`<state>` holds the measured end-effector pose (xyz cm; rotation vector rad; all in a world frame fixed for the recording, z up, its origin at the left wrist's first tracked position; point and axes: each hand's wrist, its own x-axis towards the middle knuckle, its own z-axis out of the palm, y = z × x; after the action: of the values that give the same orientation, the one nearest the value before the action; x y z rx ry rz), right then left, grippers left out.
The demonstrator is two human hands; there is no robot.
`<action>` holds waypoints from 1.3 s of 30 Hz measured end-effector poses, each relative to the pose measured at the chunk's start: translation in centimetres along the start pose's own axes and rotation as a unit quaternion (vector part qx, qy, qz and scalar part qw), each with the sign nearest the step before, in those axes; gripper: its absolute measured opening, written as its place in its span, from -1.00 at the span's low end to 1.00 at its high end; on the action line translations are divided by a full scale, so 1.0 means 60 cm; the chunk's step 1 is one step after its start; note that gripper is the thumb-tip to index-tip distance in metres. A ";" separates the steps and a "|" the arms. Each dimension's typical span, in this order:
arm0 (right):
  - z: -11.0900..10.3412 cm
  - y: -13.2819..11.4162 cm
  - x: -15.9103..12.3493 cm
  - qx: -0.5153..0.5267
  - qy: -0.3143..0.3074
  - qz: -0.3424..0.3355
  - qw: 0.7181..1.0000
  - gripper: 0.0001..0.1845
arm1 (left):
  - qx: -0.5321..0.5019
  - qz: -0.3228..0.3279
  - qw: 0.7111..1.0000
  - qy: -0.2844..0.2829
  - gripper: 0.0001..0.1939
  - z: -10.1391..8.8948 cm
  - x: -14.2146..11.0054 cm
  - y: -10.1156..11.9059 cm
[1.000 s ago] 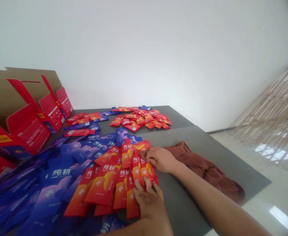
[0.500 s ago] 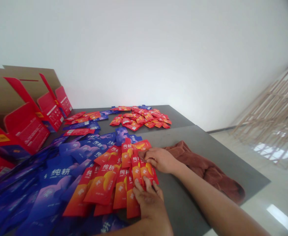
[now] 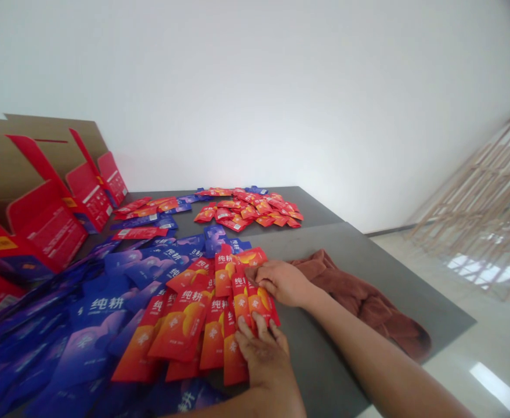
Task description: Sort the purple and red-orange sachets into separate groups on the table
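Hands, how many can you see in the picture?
2. The left hand rests on the red-orange packets, closer to the camera; the right hand is farther up, near the brown cloth.

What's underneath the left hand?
The left hand has its fingers over the lower parts of the rightmost red-orange packets. The palm covers whatever lies beneath it, so whether that is packet or bare table can't be seen.

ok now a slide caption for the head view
Left hand on red-orange packets, right hand at their edge, blue packets alongside, brown cloth to the right.
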<state>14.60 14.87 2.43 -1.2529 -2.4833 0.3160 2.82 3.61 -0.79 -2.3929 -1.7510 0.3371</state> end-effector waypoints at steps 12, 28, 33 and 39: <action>-0.002 -0.046 -0.029 0.018 -0.064 -0.042 0.997 -0.92 | 0.005 -0.017 1.000 0.002 -0.41 -0.003 -0.001 0.004; 0.008 -0.054 -0.042 -0.007 -0.059 -0.013 0.998 -0.94 | -0.032 -0.013 0.997 -0.073 -0.40 -0.042 0.002 -0.004; -0.034 -0.035 0.000 -0.114 -0.045 0.053 0.991 -0.74 | -0.079 -0.037 0.995 -0.052 -0.42 -0.019 0.011 0.009; -0.104 0.070 0.122 -0.272 -0.075 0.285 0.916 -0.64 | -0.070 -0.067 0.995 -0.018 -0.50 0.004 0.011 0.026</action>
<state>16.12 23.54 8.18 -2.2614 -2.3470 -0.1787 4.39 3.77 -1.51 -2.3587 -2.0011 0.2502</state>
